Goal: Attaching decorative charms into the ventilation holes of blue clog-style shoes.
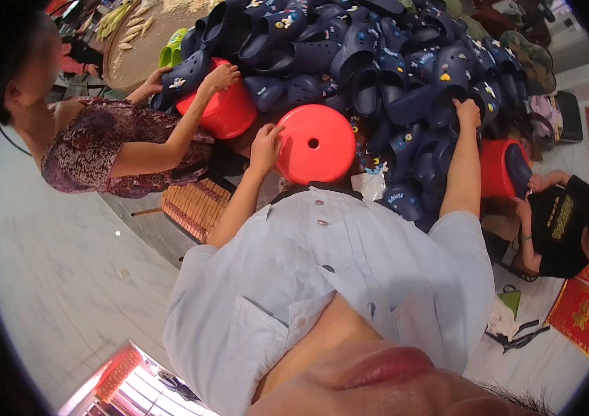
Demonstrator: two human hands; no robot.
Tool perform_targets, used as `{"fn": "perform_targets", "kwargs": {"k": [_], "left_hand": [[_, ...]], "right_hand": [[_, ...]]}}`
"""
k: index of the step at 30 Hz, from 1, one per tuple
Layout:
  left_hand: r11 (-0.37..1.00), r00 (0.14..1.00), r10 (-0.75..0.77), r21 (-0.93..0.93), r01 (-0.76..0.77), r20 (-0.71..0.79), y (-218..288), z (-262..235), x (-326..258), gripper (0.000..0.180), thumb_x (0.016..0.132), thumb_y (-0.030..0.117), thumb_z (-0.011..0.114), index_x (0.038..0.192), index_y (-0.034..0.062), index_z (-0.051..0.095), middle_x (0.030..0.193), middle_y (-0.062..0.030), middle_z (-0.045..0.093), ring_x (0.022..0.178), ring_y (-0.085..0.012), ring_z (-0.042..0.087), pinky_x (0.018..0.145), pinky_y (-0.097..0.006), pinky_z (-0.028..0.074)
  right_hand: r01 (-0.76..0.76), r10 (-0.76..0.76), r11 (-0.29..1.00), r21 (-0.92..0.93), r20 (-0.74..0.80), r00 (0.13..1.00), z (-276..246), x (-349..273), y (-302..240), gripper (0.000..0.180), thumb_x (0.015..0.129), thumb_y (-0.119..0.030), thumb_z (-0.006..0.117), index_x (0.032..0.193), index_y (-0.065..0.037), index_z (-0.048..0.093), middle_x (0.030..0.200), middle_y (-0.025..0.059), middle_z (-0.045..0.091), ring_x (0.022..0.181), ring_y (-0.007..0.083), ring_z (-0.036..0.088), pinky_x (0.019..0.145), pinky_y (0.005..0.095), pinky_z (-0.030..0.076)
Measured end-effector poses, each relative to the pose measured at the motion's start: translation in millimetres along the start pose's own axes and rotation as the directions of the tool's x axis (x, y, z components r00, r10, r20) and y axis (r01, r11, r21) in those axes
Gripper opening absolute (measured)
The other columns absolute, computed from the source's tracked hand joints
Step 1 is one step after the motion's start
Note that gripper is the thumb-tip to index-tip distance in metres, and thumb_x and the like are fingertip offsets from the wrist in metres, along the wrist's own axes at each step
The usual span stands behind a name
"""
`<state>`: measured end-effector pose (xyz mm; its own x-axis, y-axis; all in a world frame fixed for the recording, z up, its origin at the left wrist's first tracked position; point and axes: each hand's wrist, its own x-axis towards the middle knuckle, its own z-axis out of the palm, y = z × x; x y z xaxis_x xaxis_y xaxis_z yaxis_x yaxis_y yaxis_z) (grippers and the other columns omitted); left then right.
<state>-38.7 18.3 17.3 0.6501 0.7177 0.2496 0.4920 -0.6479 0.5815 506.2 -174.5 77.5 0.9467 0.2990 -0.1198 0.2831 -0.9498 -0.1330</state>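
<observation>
The red round stool [315, 143] with a small hole in the middle of its seat is standing right in front of the person's light blue shirt [336, 277], at the near edge of the big heap of dark blue clogs [371, 62]. The left hand [267, 145] is resting against the stool's left rim, its fingers lying curled together along the edge, touching it. The right hand [466, 111] is reaching up to the right of the stool and into the heap, where its fingers are closing over a dark blue clog [447, 83]; whether they are really pinching it or only pressing on it cannot be told from this view.

To the left of the stool, another person in a patterned dress [93, 145] is leaning in, one hand [222, 76] lying on a second red stool [222, 104] that is sitting just beside the heap. Below and left of the stool a woven bamboo mat seat [194, 204] is lying on the pale tiled floor [65, 263]. To the right of the stool, a third person in a black shirt [561, 222] is sitting close to a red bucket [499, 166] with a clog hanging at its rim. Far beyond the stool, up left, a round flat tray [135, 48] is holding pale strips, with a green clog [169, 52] at its edge.
</observation>
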Motion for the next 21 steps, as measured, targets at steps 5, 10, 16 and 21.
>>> {"fn": "perform_targets", "kwargs": {"k": [5,10,16,21], "left_hand": [[0.994,0.994,0.110,0.024,-0.110,0.007,13,24,50,0.037,0.079,0.005,0.063,0.116,0.0090,0.063,0.109,-0.0168,0.058,0.104,-0.0351,0.057,0.087,-0.042,0.048],[0.977,0.992,0.110,0.178,-0.119,0.063,16,68,65,0.043,0.087,0.025,0.062,0.128,0.0160,0.056,0.115,-0.0209,0.054,0.110,-0.0371,0.052,0.088,-0.048,0.045],[0.907,0.985,0.129,0.388,-0.163,0.112,17,79,57,0.054,0.091,0.040,0.054,0.142,0.0226,0.045,0.131,-0.0240,0.047,0.123,-0.0384,0.044,0.101,-0.051,0.033],[0.918,0.984,0.119,0.363,-0.161,0.135,20,77,56,0.054,0.090,0.039,0.055,0.140,0.0219,0.047,0.130,-0.0242,0.049,0.123,-0.0384,0.044,0.100,-0.050,0.034]], "right_hand": [[0.019,-0.020,1.000,0.018,0.018,1.000,4,-5,-1,0.054,0.080,-0.046,0.072,0.116,-0.008,0.062,0.124,0.0213,0.061,0.117,0.0408,0.057,0.094,0.0503,0.047],[0.015,-0.016,0.999,0.049,0.016,1.000,11,-10,-10,0.047,0.079,-0.038,0.073,0.116,-0.011,0.063,0.124,0.0207,0.061,0.117,0.0404,0.057,0.095,0.0495,0.047],[0.015,-0.015,0.999,0.036,-0.008,1.000,25,-23,-13,0.044,0.077,-0.033,0.075,0.115,-0.012,0.064,0.120,0.0197,0.064,0.116,0.0389,0.059,0.094,0.0484,0.048],[0.006,0.004,0.988,0.151,-0.062,0.998,21,-50,-22,0.042,0.075,-0.026,0.078,0.111,-0.011,0.063,0.120,0.0179,0.064,0.112,0.0385,0.061,0.092,0.0487,0.050]]}}
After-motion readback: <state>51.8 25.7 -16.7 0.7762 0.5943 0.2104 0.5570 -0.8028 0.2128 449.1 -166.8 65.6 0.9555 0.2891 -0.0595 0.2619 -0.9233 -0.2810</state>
